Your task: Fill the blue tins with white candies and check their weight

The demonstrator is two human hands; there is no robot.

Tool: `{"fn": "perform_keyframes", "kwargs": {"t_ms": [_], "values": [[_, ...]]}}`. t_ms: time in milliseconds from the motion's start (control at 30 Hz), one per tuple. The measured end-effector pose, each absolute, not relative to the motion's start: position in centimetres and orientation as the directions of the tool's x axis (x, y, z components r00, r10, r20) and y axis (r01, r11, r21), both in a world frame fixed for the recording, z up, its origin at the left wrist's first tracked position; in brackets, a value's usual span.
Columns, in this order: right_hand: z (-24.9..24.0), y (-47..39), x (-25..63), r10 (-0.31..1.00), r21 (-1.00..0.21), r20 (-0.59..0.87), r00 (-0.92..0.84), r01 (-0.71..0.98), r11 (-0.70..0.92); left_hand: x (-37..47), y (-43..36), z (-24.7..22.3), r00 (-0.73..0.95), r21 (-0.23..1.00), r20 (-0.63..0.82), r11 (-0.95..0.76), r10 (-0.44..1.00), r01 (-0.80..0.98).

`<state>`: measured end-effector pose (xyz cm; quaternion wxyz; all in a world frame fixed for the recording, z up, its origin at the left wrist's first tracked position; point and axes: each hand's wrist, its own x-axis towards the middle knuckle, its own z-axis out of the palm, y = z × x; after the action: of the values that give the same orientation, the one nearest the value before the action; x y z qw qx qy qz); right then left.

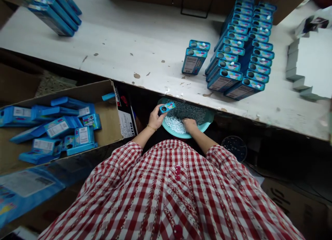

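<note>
From here, the left hand (pixel 155 118) has its grip closed round a box (pixel 167 107) at the basin's (pixel 209 120) far left, the visible end slanting far right. Nearer and to the right, the right hand (pixel 190 125) meets pellets (pixel 174 124); its grip I can't tell.

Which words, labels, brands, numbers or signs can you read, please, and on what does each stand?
No text reads with certainty.
Held blue box, left hand: too small.
Blue boxes on the table: too small.
White labels, open carton: blurred.
Black-and-white box: too small.
Brown carton: letters unclear.
</note>
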<state>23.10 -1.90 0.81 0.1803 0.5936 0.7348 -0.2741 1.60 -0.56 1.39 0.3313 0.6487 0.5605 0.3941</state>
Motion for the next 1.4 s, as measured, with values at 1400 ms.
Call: {"fn": "perform_keyframes", "kwargs": {"t_ms": [1400], "values": [[17.8,0.5,22.9,0.813,-0.002,-0.492,-0.312,0.934,0.357,4.5,0.3,0.5,0.273,0.798,0.160,-0.287,0.949,0.529]]}}
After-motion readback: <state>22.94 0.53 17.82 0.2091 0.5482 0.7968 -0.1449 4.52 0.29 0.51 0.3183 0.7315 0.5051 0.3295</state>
